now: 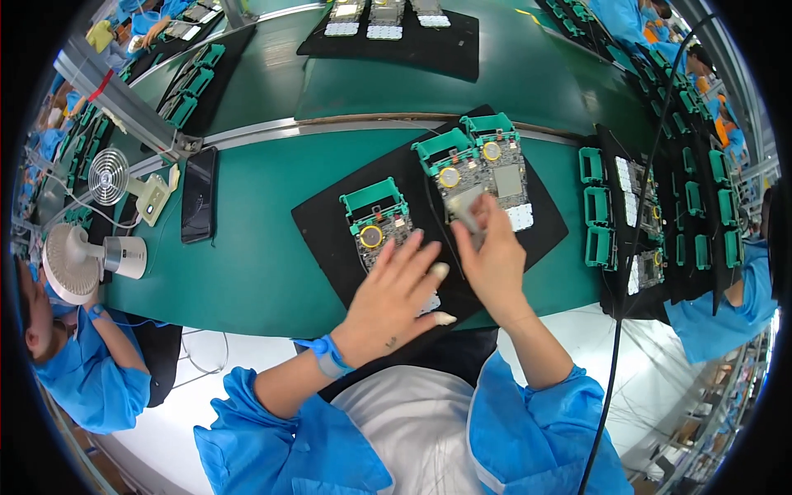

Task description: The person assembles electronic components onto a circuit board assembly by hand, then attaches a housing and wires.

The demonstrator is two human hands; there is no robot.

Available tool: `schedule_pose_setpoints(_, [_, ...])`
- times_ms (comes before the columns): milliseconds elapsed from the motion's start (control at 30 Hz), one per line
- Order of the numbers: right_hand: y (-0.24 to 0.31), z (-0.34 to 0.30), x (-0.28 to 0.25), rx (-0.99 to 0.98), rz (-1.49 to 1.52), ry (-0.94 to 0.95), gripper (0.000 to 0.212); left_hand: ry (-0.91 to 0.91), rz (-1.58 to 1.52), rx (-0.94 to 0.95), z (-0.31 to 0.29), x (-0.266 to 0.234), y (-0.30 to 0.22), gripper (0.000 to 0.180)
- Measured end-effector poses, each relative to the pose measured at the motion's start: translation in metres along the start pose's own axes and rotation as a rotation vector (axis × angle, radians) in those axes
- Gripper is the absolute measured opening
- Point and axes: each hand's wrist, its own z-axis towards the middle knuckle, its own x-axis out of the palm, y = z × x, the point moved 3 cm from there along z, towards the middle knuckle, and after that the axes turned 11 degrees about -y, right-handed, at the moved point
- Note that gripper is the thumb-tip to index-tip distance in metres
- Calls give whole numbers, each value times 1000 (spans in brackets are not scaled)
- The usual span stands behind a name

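My left hand point(391, 307) lies over the left circuit board point(402, 226), fingers spread, hiding much of the board's lower part. Pale finger covers sit on two of its digits. My right hand point(498, 260) is over the middle circuit board point(473, 174), its thumb and fingers pinched at the edge of a light grey square plate point(467, 203), slightly blurred. Beside it lies the right circuit board point(513, 153) with a similar grey square on it. Each board has a round yellow-rimmed part and a green plastic frame point(375, 198) at its far end. All three rest on a black mat point(326, 216).
A black phone point(199, 195) and two small fans point(72, 262) are on the left of the green table point(256, 272). More boards and green frames stand on black mats at the right point(612, 280). A black cable point(617, 330) hangs down at the right. Co-workers sit on both sides.
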Motion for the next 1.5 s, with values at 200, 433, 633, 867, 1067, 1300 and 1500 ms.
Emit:
schedule_pose_setpoints(200, [-20, 15, -11, 11, -49, -99, 35, -209, 128, -105, -8, -30, 32, 23])
schedule_pose_setpoints(433, [-8, 23, 7, 63, 206, -22, 35, -417, 36, -137, 11, -24, 25, 21])
schedule_pose_setpoints(633, [-25, 16, 22, 844, 1133, 567, 27, -592, -331, -412, 25, -23, 33, 28])
schedule_pose_setpoints(867, [-18, -10, 5, 1107, 1421, 825, 30, -609, 70, 27, 58, -20, 10, 44])
schedule_pose_setpoints(1067, [-21, -13, 1, 1093, 1409, 816, 28, -556, 90, 157, 57, -14, 15, 34])
schedule_pose_setpoints(1300, [-29, -17, -4, 877, 1086, 559, 26, -485, -247, -106, 40, -25, 34, 27])
schedule_pose_setpoints(1500, [9, -5, -29, 59, 368, 92, 29, -279, -201, -87, 40, -6, 33, 24])
